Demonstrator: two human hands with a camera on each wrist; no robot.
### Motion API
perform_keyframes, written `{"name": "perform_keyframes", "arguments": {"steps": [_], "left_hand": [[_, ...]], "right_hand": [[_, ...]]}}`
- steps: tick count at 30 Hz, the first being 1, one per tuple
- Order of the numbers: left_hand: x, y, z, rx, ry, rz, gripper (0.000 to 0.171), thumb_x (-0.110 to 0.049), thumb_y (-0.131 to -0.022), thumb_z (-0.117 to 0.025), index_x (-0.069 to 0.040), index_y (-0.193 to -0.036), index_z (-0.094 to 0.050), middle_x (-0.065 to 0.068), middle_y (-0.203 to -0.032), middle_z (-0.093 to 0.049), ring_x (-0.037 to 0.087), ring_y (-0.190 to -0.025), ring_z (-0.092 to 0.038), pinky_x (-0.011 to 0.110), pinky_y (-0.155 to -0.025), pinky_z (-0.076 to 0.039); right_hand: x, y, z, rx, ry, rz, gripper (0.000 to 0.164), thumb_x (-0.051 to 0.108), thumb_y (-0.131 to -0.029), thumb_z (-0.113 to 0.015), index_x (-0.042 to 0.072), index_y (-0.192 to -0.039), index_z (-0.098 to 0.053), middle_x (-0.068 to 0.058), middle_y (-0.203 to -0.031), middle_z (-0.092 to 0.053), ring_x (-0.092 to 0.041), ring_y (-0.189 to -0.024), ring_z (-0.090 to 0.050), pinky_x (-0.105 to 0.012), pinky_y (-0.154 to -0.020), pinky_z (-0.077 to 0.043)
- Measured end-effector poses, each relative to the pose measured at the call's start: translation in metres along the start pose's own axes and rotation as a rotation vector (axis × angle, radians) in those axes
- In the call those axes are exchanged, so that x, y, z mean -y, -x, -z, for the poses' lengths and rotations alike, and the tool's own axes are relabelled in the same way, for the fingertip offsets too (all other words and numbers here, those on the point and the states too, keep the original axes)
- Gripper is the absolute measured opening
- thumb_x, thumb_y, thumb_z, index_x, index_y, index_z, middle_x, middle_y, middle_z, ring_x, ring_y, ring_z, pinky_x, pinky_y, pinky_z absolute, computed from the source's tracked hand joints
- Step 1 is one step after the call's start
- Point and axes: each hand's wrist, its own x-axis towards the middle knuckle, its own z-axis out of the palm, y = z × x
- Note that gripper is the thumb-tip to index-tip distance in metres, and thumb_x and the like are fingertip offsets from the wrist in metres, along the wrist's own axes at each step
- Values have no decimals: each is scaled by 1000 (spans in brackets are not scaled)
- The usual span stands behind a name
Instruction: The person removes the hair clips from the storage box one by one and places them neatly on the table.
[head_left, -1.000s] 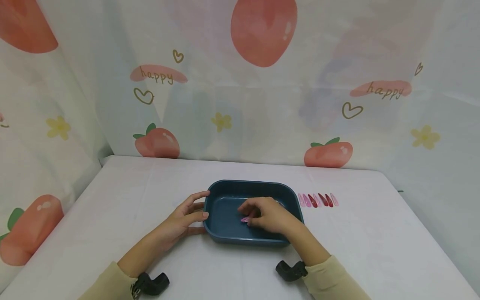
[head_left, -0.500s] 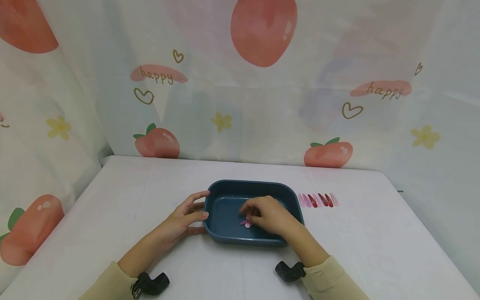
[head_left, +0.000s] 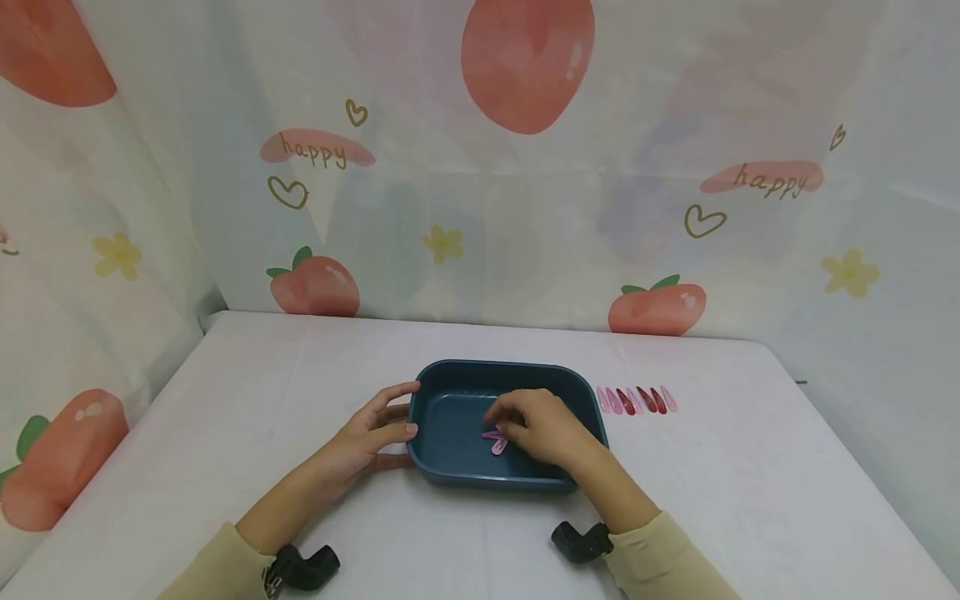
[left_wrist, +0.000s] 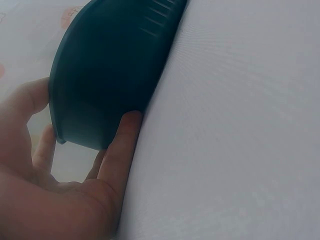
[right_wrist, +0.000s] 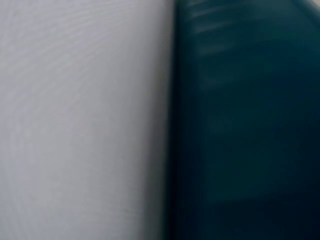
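Note:
A dark blue-green tray [head_left: 457,457] sits on the white table. My left hand [head_left: 360,442] rests against its left end with the fingers spread and the thumb at the rim; in the left wrist view its fingers [left_wrist: 131,127] lie along the outer wall. Inside the tray, my right hand [head_left: 538,427] has curled fingers and pinches pink snap hair clips [head_left: 498,447]. Two clip ends stick out at an angle below its fingertips; the rest is hidden by the hand. The right wrist view shows only the tray's outer wall [right_wrist: 240,140] and white cloth.
Right of the tray, several pink and dark red hair clips [head_left: 651,401] lie side by side in a row. Black curved wrist mounts [head_left: 309,569] hang at both sleeves. A patterned curtain [head_left: 495,233] stands behind the table.
The right hand's fingers have shifted slightly away and right inside the tray. The pink clips at its fingertips have turned and now show two spread ends. The left hand and tray stay put.

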Motion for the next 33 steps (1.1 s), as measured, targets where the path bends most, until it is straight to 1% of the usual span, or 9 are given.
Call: {"name": "perform_keyframes", "arguments": {"steps": [6, 11, 13, 17, 19, 21, 24, 26, 33], "left_hand": [[0, 0, 0, 1, 6, 2, 61, -16, -99, -62, -28, -152, -35, 18, -157, -31, 39, -133, -47, 51, -98, -52], [0, 0, 0, 2, 2, 2, 61, -16, -99, -62, -26, -153, -35, 18, -157, -31, 39, -134, -47, 51, -98, -52], [0, 0, 0, 0, 0, 2, 61, -16, -99, -61, -27, -153, -35, 18, -157, -31, 39, -134, -47, 51, -98, -52], [1, 0, 0, 1, 1, 1, 60, -16, -99, -61, -28, -152, -35, 18, -157, -31, 39, -134, -46, 51, -98, -52], [1, 0, 0, 3, 3, -1, 60, -16, -99, -61, -28, -152, -35, 18, -157, -31, 39, -135, -46, 51, -98, -52], [1, 0, 0, 4, 5, 0, 61, -16, -99, -61, -28, -152, -35, 17, -157, -31, 39, -135, -45, 51, -98, -52], [1, 0, 0, 4, 5, 0, 61, -17, -99, -62, -28, -152, -35, 17, -156, -31, 38, -134, -46, 51, -98, -52], [1, 0, 0, 2, 5, 0, 61, -17, -99, -62, -28, -152, -35, 18, -156, -32, 38, -134, -46, 51, -98, -52], [-1, 1, -1, 0, 7, 2, 62, -17, -98, -63, -27, -153, -35, 18, -156, -31, 38, -134, -46, 51, -98, -52]], "right_hand": [[-1, 0, 1, -18, -31, -18, 17, 6, -93, -67, 16, -103, -76, 8, -83, -65, -8, -69, -55, -24, -63, -49], [-4, -1, 5, -14, -124, -3, 19, 6, -95, -63, 15, -104, -76, 3, -93, -68, -9, -70, -56, -24, -63, -49], [-6, -2, 6, 1, -201, -8, 19, 6, -96, -61, 13, -107, -75, 0, -91, -68, -10, -68, -57, -24, -62, -51], [-9, -4, 9, 51, -423, -35, 20, 7, -99, -57, 4, -113, -71, -10, -82, -67, -17, -64, -62, -29, -61, -58], [-10, -4, 9, 68, -526, -59, 22, 8, -100, -57, -1, -116, -68, -15, -83, -67, -21, -69, -67, -32, -66, -60], [-11, -5, 9, 68, -580, -82, 24, 10, -100, -59, -4, -118, -67, -18, -90, -69, -23, -76, -69, -33, -71, -61], [-13, -5, 9, 46, -607, -99, 28, 13, -98, -63, -5, -119, -67, -22, -99, -70, -24, -82, -71, -34, -75, -61], [-13, -5, 10, 30, -609, -94, 28, 13, -97, -64, -5, -119, -67, -24, -101, -70, -24, -82, -71, -34, -75, -61], [-14, -6, 14, 37, -679, -75, 35, 5, -93, -66, -2, -127, -63, -27, -112, -68, -31, -87, -73, -32, -81, -60]]}}
